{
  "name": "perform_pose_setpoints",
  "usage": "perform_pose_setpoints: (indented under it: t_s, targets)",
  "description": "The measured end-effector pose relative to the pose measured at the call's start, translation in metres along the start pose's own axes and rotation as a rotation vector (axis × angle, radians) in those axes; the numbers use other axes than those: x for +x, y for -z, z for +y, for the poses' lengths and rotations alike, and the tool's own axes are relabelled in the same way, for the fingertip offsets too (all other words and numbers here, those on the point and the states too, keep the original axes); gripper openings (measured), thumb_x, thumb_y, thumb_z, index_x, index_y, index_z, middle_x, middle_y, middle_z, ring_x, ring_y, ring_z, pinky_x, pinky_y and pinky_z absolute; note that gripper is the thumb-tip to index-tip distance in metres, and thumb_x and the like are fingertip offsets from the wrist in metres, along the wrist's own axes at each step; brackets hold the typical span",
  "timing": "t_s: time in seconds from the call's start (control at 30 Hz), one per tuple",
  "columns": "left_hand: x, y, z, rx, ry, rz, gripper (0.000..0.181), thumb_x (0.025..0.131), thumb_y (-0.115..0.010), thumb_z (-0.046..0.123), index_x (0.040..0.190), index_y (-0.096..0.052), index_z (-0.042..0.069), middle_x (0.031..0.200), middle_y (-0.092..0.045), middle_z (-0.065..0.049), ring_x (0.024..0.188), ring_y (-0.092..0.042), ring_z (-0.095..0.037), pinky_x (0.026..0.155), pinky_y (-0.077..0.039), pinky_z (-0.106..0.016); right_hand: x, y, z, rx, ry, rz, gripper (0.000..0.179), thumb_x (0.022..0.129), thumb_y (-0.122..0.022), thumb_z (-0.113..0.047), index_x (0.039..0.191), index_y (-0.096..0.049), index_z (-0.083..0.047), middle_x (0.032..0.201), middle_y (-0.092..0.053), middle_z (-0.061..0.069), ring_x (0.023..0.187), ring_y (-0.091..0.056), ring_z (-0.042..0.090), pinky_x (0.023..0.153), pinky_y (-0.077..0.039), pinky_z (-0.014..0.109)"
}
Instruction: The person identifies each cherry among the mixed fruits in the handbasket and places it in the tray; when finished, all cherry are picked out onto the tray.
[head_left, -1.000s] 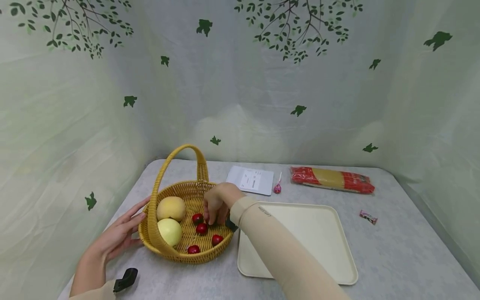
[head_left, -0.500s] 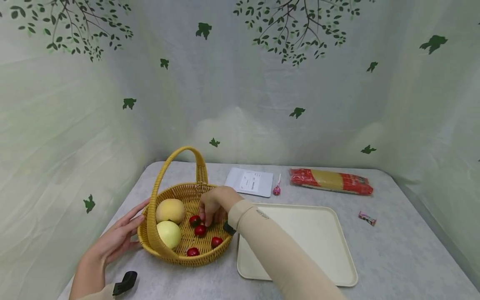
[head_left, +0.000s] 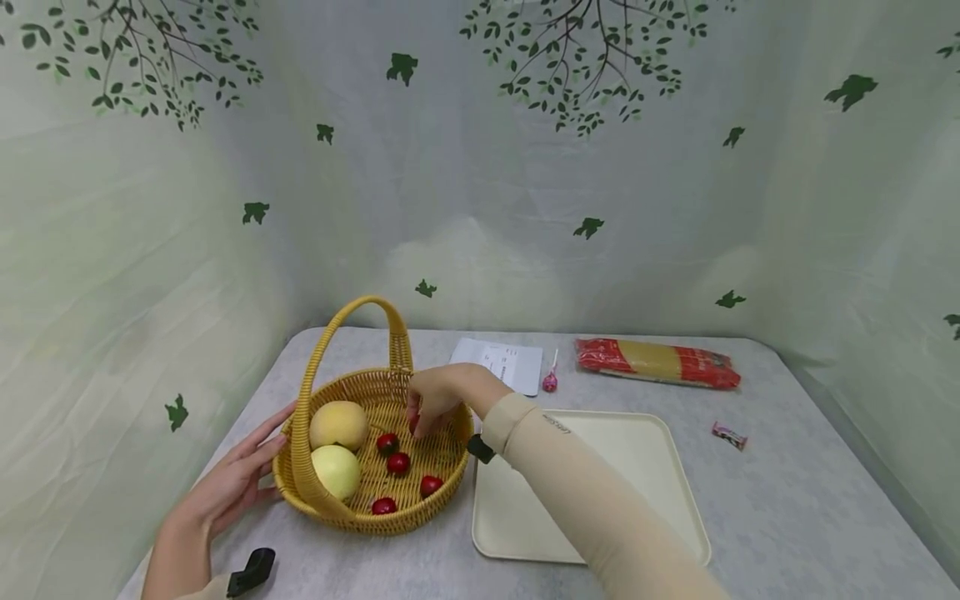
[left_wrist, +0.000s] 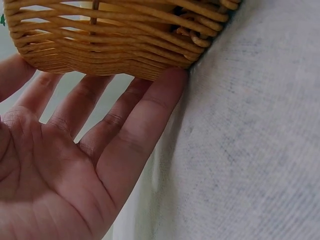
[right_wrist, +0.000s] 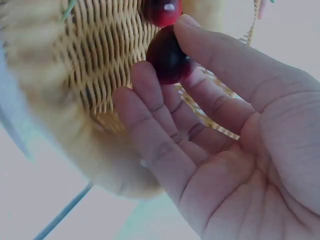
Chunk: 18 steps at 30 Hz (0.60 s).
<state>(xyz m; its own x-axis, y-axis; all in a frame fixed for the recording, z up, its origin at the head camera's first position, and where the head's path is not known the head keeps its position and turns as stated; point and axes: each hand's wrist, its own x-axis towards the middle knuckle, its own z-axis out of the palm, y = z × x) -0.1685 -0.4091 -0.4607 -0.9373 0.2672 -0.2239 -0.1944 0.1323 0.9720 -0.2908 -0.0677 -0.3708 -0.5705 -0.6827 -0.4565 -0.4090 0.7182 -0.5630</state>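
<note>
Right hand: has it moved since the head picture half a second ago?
Yes. Judged against the basket in the head view, the right hand has shifted slightly rightward and up the picture.

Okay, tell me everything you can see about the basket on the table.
The basket is shallow, rounded and golden-yellow, woven from what looks like wicker, with a tall arched handle. It sits upright on the grey table, just left of the cream tray. Inside lie two yellowish round fruits and four loose red fruits. The left hand touches its outer side; the right hand reaches inside, pinching another red fruit. Whether that hand touches the weave isn't clear.
</note>
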Motion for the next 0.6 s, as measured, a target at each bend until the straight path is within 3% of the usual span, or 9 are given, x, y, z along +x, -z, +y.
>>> perform_pose_setpoints:
  t_s: [0.2,0.43,0.6]
  targets:
    - [0.001,0.000,-0.002,0.030,0.017,0.026,0.062,0.119,-0.037,0.038,0.174,-0.007,0.038,0.136,-0.045,0.046,0.123,-0.058,0.011,0.103,-0.054,-0.052,-0.011,0.007,0.012,-0.044,0.078,0.031,0.014,0.097,-0.083,-0.019,0.098,-0.071,-0.012,0.089,-0.065,-0.002,0.076,-0.058,0.009,0.070,-0.052,0.024]
    - [0.002,-0.001,-0.005,0.039,0.055,0.052,0.062,0.118,-0.038,0.040,0.173,-0.008,0.041,0.153,-0.032,0.031,0.122,-0.057,0.011,0.107,-0.052,-0.055,-0.031,0.013,0.022,-0.119,0.185,0.097,0.016,0.098,-0.082,-0.022,0.109,-0.075,-0.014,0.095,-0.067,-0.005,0.084,-0.056,0.008,0.075,-0.050,0.022]
    - [0.002,-0.001,-0.006,0.032,0.043,0.047,0.062,0.119,-0.038,0.039,0.174,-0.008,0.040,0.140,-0.042,0.042,0.122,-0.057,0.011,0.105,-0.053,-0.053,-0.050,0.019,0.035,-0.121,0.212,0.143,0.014,0.099,-0.081,-0.022,0.112,-0.077,-0.016,0.098,-0.068,-0.004,0.094,-0.060,0.014,0.081,-0.051,0.024]
